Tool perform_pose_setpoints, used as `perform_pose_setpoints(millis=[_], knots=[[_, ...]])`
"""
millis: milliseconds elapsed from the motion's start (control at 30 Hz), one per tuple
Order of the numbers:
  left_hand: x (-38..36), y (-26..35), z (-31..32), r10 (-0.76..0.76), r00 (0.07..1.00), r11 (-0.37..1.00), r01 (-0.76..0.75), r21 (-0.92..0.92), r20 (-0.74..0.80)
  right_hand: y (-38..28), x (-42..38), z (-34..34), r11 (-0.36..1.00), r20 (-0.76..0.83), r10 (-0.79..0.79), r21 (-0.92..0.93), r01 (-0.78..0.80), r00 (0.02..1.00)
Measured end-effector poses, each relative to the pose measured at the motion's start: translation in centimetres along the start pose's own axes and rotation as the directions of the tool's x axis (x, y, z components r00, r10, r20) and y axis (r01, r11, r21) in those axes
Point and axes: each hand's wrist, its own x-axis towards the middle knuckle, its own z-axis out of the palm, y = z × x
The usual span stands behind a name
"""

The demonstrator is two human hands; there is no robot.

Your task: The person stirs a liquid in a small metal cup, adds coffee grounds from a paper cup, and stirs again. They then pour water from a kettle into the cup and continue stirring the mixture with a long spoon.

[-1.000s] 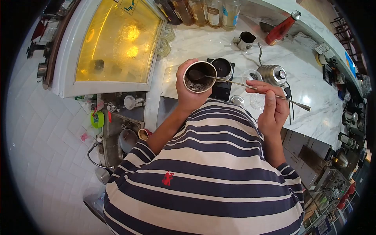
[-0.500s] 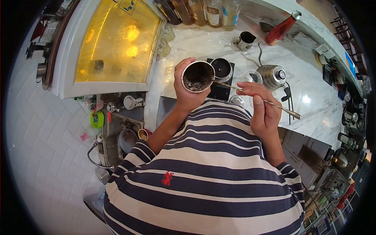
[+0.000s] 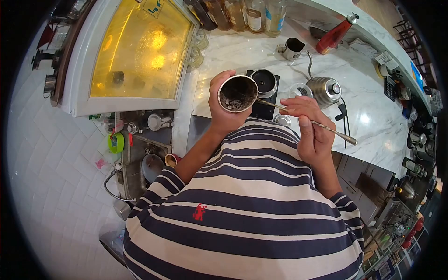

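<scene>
My left hand [image 3: 223, 112] is wrapped round a round cup [image 3: 238, 107], tilted so its mouth faces me. Dark, flaky, ash-like bits lie inside it, and I cannot make out what they are. A long twisted bar spoon [image 3: 322, 125] is pinched in my right hand [image 3: 311, 128]; its far end reaches over the rim into the cup. Just beyond the cup, a black-topped round container [image 3: 264, 83] stands on a black scale [image 3: 262, 111]. A glass vessel [image 3: 300, 92] and a gooseneck kettle [image 3: 325, 90] are past my right hand.
Several bottles [image 3: 254, 16] line the back counter, with a red bottle [image 3: 335, 35] and a small pitcher [image 3: 293, 48] to the right. A yellow-lit glass-door cabinet [image 3: 140, 51] rises at left, above a sink [image 3: 135, 161]. The marble counter [image 3: 368, 126] extends right.
The cup has shifted very slightly right and down in my left hand. The bar spoon and my right hand have moved a little, with the spoon's end still inside the cup.
</scene>
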Motion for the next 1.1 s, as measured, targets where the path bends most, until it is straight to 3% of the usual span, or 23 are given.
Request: perform_pose_setpoints(millis=[167, 567, 700, 800, 900, 1100], knots=[[0.1, 0.0, -0.1, 0.014, 1.000, 1.000, -0.014, 0.006, 0.002, -0.3, -0.1, -0.2, 0.999, 0.033, -0.014, -0.041, 0.015, 0.999], [0.0, -0.1, -0.5, -0.032, 0.999, 0.999, 0.032, 0.003, 0.014, 0.1, -0.6, -0.4, 0.990, -0.060, 0.037, 0.135, -0.028, 0.998], [0.0, -0.3, -0.5, -0.036, 0.999, 0.999, 0.036, 0.023, 0.010, 0.1, -1.5, -0.2, 0.878, -0.123, 0.313, 0.415, -0.238, 0.942], [0.2, -0.3, -0.4, -0.067, 0.998, 0.996, 0.068, 0.061, -0.007, 0.4, -1.0, -0.2, 0.841, -0.187, 0.410, 0.457, -0.291, 0.893], [0.5, -0.1, -0.4, -0.068, 0.998, 0.992, 0.069, 0.110, -0.018, 1.8, -1.0, -0.6, 0.753, -0.203, 0.497, 0.584, -0.304, 0.844], [0.1, -0.7, -0.4, -0.170, 0.983, 0.971, 0.179, 0.155, -0.070, 3.2, -1.9, -2.8, 0.721, -0.269, 0.498, 0.656, -0.222, 0.824]])
